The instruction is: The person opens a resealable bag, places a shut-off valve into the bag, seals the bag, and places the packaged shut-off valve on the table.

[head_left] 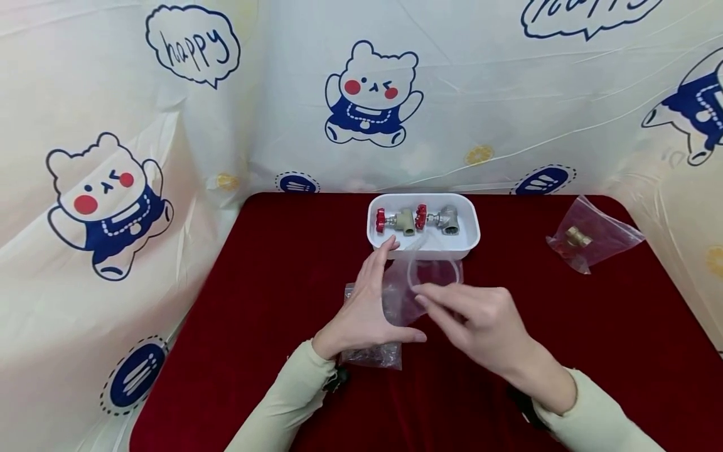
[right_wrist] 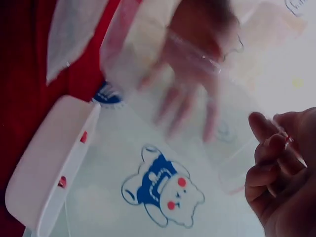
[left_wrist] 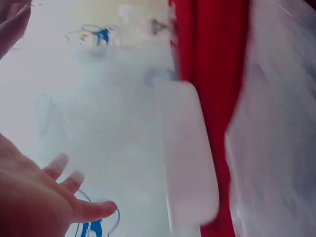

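Note:
My right hand [head_left: 488, 320] pinches the edge of a clear zip bag [head_left: 432, 273] between thumb and fingertips. To its left, my left hand [head_left: 364, 311] is spread, thumb apart from the straight fingers, close beside the bag. In the right wrist view the left hand [right_wrist: 190, 79] appears blurred behind the film. Whether it touches the bag I cannot tell. Another clear plastic bag [head_left: 375, 358] lies on the table under the left hand. Beyond the hands, a white tray [head_left: 457, 254] holds an olive-coloured valve [head_left: 405, 221] and a silver valve [head_left: 449, 221], both with red handwheels.
At the table's right side lies a clear bag [head_left: 612, 235] with a brass fitting [head_left: 577, 237] in it. A dark red cloth [head_left: 271, 301] covers the table. Pale curtains [head_left: 282, 94] printed with cartoon bears hang at the back and sides.

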### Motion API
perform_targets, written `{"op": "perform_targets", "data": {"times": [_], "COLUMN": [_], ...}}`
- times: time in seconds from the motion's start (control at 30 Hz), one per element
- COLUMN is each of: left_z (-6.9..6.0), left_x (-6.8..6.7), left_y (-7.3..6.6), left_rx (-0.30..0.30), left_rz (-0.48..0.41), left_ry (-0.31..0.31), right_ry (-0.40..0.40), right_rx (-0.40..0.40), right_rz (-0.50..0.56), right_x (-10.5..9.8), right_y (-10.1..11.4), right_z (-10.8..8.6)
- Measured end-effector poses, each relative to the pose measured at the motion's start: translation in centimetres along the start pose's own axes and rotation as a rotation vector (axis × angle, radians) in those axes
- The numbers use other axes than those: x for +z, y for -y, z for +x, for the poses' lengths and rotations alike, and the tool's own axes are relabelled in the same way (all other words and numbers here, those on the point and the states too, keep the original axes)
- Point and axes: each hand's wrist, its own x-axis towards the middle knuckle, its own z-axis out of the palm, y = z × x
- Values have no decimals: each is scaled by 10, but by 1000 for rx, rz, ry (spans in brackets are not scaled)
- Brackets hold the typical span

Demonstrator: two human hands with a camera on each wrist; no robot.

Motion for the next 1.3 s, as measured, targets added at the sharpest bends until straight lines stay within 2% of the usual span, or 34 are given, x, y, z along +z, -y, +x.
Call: {"op": "perform_targets", "data": {"times": [0.13,0.23,0.4,0.53,0.63,0.7,0.73,0.8,0.87,1.0,1.13,1.3], "left_z": [7,8,9,9,9,9,9,9,9,8,9,10], "left_x": [2,2,3,5,5,5,4,3,2,1,1,0], "left_y": [-7,-6,-1,3,4,5,5,6,7,9,10,12], "left_rx": [27,33,49,60,54,52,48,46,42,34,31,11], "left_rz": [-176,-234,-249,-266,-283,-299,-309,-324,-337,-336,-332,-333], "left_ry": [0,9,15,-19,-36,-35,-34,-33,-30,-25,-27,-21], "right_ry": [143,210,238,207,90,-10,-47,-60,2,260,475,684], "right_rx": [-102,-153,-174,-135,-46,31,77,205,338,577,723,877], "right_rz": [-127,-184,-212,-135,26,98,117,91,25,-63,-115,-197], "right_x": [10,12,13,10,0,-10,-15,-25,-30,-25,-17,0], "right_y": [-2,-5,-9,-9,-10,-14,-18,-29,-45,-88,-136,-182], "right_z": [-5,-7,-6,-1,10,20,26,38,51,74,88,89]}}
